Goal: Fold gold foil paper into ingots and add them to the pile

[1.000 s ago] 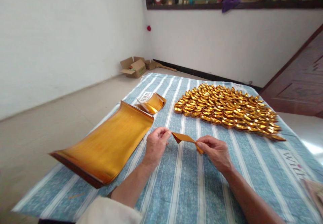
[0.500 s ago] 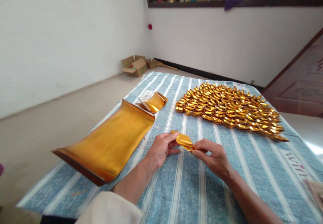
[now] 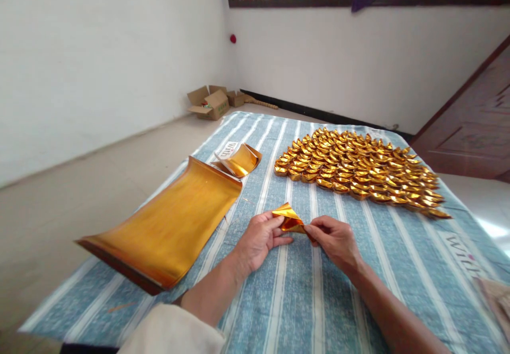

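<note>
A small folded piece of gold foil paper [image 3: 289,218] is pinched between both my hands just above the striped cloth. My left hand [image 3: 258,239] grips its left end with thumb and fingers. My right hand [image 3: 334,242] pinches its right end. The piece is bowed upward in the middle. A thick stack of flat gold sheets [image 3: 167,224] lies to the left of my left hand, its ends curling up. Beyond my hands lies a large spread of finished gold paper ingots [image 3: 358,170], packed in rows.
A blue-and-white striped cloth [image 3: 303,301] covers the surface. A small curled gold sheet [image 3: 240,160] lies past the stack. Open cardboard boxes [image 3: 209,102] sit on the floor by the far wall. A dark wooden door [image 3: 474,125] stands at the right.
My hands have come closer together, and the flat gold strip stretched between them has buckled into a raised, boat-like fold.
</note>
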Action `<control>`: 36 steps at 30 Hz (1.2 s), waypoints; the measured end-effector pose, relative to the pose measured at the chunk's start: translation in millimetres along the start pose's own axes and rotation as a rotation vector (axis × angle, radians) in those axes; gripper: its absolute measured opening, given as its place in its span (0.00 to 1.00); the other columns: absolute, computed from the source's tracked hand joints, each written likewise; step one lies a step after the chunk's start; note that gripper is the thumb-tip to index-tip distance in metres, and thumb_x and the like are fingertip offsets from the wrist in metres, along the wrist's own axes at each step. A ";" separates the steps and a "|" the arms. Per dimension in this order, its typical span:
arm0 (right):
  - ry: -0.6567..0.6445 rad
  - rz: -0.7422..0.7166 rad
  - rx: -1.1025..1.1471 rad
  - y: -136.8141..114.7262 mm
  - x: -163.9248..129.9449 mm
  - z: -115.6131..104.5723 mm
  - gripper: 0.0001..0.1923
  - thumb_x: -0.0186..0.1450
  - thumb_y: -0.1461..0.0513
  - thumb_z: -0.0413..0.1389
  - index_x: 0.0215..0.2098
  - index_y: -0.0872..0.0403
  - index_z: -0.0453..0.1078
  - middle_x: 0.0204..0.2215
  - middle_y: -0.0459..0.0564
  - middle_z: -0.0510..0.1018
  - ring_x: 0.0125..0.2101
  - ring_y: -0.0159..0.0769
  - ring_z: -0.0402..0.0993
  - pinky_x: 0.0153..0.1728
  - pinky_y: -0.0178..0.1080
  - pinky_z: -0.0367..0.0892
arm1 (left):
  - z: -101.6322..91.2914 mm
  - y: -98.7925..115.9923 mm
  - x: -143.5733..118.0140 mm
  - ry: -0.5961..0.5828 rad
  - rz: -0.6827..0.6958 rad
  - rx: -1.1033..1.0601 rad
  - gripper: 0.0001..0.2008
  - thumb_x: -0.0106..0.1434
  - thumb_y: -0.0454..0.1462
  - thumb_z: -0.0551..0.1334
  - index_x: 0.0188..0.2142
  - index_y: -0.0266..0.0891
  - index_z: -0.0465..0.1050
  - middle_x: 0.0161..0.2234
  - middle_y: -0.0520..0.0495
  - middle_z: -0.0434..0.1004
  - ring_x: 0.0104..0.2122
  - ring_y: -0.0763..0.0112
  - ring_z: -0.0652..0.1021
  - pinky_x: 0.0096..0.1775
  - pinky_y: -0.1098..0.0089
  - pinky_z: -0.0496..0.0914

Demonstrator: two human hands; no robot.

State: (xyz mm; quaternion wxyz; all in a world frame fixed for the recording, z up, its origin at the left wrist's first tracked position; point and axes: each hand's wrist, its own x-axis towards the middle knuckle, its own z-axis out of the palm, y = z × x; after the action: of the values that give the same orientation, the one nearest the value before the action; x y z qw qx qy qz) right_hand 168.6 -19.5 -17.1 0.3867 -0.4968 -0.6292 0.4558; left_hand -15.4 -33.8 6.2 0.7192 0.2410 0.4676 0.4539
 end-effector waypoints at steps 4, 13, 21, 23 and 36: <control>0.021 0.035 0.031 0.0 0.7 0.6 0.14 0.59 0.53 0.59 0.23 0.54 0.70 0.15 0.43 0.70 0.16 0.29 0.65 0.19 0.32 0.59 | 2.3 -0.2 -2.1 -0.015 -0.011 0.041 0.11 0.64 0.32 0.58 0.47 0.34 0.71 0.42 0.37 0.79 0.38 0.63 0.81 0.33 0.70 0.75; 0.058 0.103 0.073 -0.2 2.6 -0.9 0.15 0.56 0.51 0.60 0.24 0.55 0.71 0.16 0.43 0.72 0.16 0.29 0.67 0.17 0.31 0.63 | 2.4 -4.4 -1.2 -0.065 0.020 0.033 0.11 0.60 0.32 0.61 0.43 0.33 0.73 0.44 0.37 0.78 0.37 0.64 0.81 0.35 0.70 0.75; 0.056 0.096 0.081 -1.9 2.7 -1.9 0.17 0.56 0.49 0.60 0.24 0.54 0.71 0.14 0.43 0.71 0.15 0.30 0.67 0.17 0.32 0.63 | 3.5 -6.8 -3.1 -0.080 0.082 0.062 0.20 0.50 0.32 0.70 0.44 0.33 0.74 0.41 0.40 0.79 0.41 0.62 0.79 0.39 0.69 0.73; 0.050 0.101 0.086 -2.1 2.3 -1.5 0.17 0.56 0.49 0.60 0.24 0.54 0.71 0.15 0.44 0.72 0.15 0.31 0.68 0.16 0.32 0.63 | 5.6 -8.1 -3.4 -0.062 0.106 0.069 0.22 0.47 0.31 0.70 0.44 0.33 0.74 0.40 0.41 0.80 0.41 0.63 0.79 0.39 0.70 0.72; 0.021 0.131 0.156 -4.8 1.1 3.4 0.18 0.54 0.48 0.61 0.23 0.54 0.72 0.14 0.43 0.71 0.15 0.30 0.66 0.15 0.31 0.61 | 14.1 -10.3 -4.4 0.060 0.223 0.222 0.13 0.50 0.32 0.67 0.37 0.34 0.76 0.32 0.46 0.80 0.31 0.70 0.77 0.31 0.75 0.68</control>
State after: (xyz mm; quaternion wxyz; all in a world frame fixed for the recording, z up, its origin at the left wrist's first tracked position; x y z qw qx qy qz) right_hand 163.9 -19.5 -13.4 0.4003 -0.5101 -0.5536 0.5225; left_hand 0.9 -41.5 6.5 0.6189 0.3558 0.5065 0.4836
